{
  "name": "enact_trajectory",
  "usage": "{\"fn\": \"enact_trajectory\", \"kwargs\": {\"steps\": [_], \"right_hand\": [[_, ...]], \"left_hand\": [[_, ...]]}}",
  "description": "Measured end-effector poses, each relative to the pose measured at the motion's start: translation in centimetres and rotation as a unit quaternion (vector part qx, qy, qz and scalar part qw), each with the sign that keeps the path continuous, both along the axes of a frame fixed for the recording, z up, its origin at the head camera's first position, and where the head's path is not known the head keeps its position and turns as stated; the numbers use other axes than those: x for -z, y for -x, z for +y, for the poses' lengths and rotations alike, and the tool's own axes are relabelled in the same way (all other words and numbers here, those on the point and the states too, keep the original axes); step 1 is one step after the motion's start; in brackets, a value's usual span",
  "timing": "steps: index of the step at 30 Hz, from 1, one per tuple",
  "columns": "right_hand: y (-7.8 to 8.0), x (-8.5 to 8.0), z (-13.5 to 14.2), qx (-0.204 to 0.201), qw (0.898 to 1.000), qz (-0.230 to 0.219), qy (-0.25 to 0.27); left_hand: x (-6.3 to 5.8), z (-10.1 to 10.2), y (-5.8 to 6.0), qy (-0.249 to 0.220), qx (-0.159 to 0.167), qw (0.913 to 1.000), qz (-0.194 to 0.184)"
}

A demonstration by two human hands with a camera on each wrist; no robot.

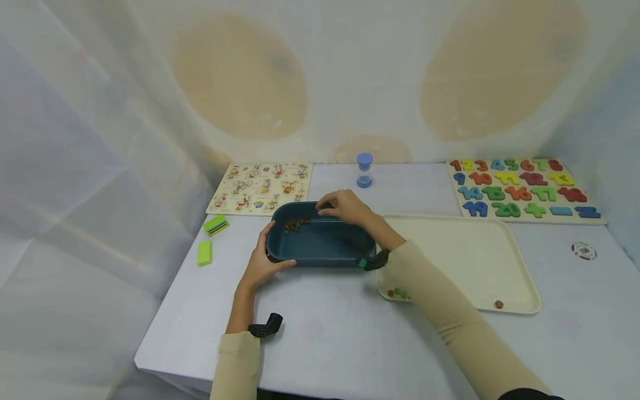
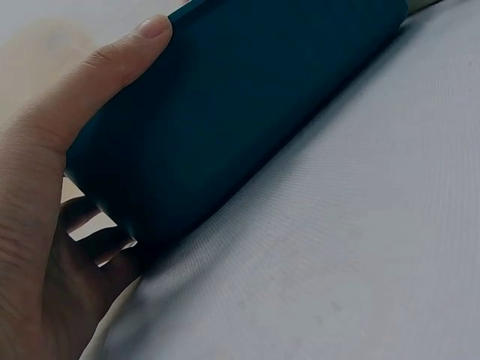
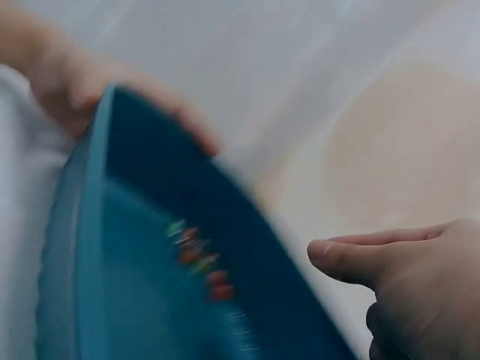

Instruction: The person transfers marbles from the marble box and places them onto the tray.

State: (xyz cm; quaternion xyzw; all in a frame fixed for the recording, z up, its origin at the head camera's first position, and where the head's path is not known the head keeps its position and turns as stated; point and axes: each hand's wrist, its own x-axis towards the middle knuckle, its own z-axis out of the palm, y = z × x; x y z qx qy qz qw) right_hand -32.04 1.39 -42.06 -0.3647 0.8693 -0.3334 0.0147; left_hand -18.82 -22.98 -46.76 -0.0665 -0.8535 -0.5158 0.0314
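Note:
In the head view a dark teal plastic bin stands at the middle of the table. A small heap of red, orange and green pieces lies inside it at the left; their exact kind is too small to tell. My left hand grips the bin's left end, thumb on the near side and fingers around the end. My right hand is over the bin's far rim, thumb and index finger together and the other fingers curled. No piece shows between those fingertips in the right wrist view.
A cream tray beside the bin holds several small green and brown pieces near its front edge. Behind are a picture board, a blue sand timer and a number puzzle. Green blocks lie left, a round chip right.

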Motion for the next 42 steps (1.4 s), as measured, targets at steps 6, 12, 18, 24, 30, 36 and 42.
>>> {"fn": "enact_trajectory", "kwargs": {"steps": [6,12,18,24,30,36,42], "right_hand": [[-2.7,-2.3,8.5,0.068,0.994,0.060,0.053],[-4.9,0.3,17.6,0.153,0.987,0.048,0.012],[-6.6,4.6,23.4,0.200,0.979,0.006,-0.041],[-7.2,6.1,24.5,0.212,0.975,-0.025,-0.066],[-6.0,2.3,21.6,0.202,0.979,0.028,-0.006],[-3.5,-1.7,13.9,0.139,0.987,0.030,0.070],[-0.9,-1.8,4.3,0.032,0.997,0.023,0.069]], "left_hand": [[-0.6,0.2,-0.4,0.011,-0.001,0.9999,-0.001],[-0.5,0.2,-0.5,0.013,-0.003,0.9999,0.000],[-0.4,0.3,-0.4,0.010,0.001,0.9999,0.001],[-0.3,0.2,-0.4,0.012,0.000,0.9999,0.003],[-0.2,0.0,-0.5,0.010,-0.003,0.9999,0.002],[-0.1,0.0,-0.5,0.004,-0.002,1.0000,0.004],[-0.2,0.1,-0.4,0.000,0.004,1.0000,0.005]]}}
